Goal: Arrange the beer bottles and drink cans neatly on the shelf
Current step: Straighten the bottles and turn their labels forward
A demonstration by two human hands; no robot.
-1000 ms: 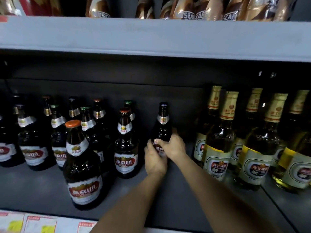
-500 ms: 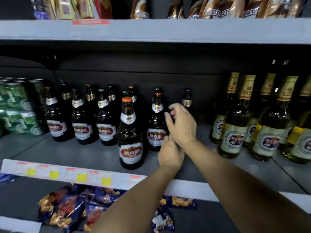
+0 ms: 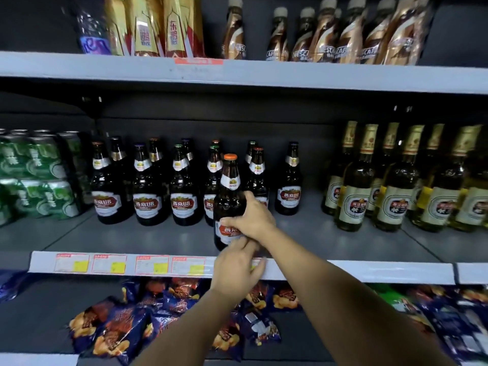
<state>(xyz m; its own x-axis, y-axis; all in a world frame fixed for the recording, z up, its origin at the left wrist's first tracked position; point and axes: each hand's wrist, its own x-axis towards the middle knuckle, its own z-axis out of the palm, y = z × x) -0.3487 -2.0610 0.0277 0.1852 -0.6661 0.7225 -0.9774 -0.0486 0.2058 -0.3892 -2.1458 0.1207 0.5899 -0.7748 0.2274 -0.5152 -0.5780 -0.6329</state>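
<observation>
Both hands have shifted onto the front bottle (image 3: 229,196): right hand (image 3: 254,220) clamped around it, left hand (image 3: 237,265) loosely touching below. Next, probably pushing it back beside the lone bottle (image 3: 289,180).

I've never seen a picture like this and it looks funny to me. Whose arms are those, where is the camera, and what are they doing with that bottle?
The camera sits on a person's head and looks forward and down, so you see their own two arms reaching out, as if you were them. There is no robot here.

They stand at a shop shelf. The right hand grips a brown beer bottle with an orange cap that stands at the front of the shelf. The left hand reaches toward the bottom of that bottle with loose fingers.

Behind it stand more brown bottles in rows. To the left are packs of green cans, to the right yellowish bottles with gold necks. Coffee bottles stand on the shelf above, snack bags lie below.
</observation>
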